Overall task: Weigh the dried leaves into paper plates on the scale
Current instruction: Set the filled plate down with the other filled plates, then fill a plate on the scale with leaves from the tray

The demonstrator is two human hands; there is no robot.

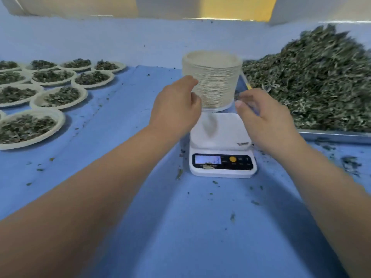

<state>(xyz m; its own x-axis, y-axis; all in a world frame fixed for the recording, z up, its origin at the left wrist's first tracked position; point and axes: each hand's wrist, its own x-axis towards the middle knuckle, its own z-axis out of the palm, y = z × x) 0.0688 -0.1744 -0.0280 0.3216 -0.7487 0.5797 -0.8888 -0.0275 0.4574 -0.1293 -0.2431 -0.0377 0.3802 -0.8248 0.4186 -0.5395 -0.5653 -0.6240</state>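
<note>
my left hand [176, 103] grips the left side of the stack of paper plates [214, 81], just beyond the scale [220, 137]. my right hand [265, 119] is blurred and loosely curled by the stack's base; i cannot tell if it touches. the dried leaves [311, 81] are heaped at the right.

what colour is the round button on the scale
Yellow-orange, the round button on the white scale's black panel; head view shows it.

Left hand [176, 105] pinching plate stack [215, 81] behind scale [221, 137], right hand [265, 121] loosely curled beside
</note>
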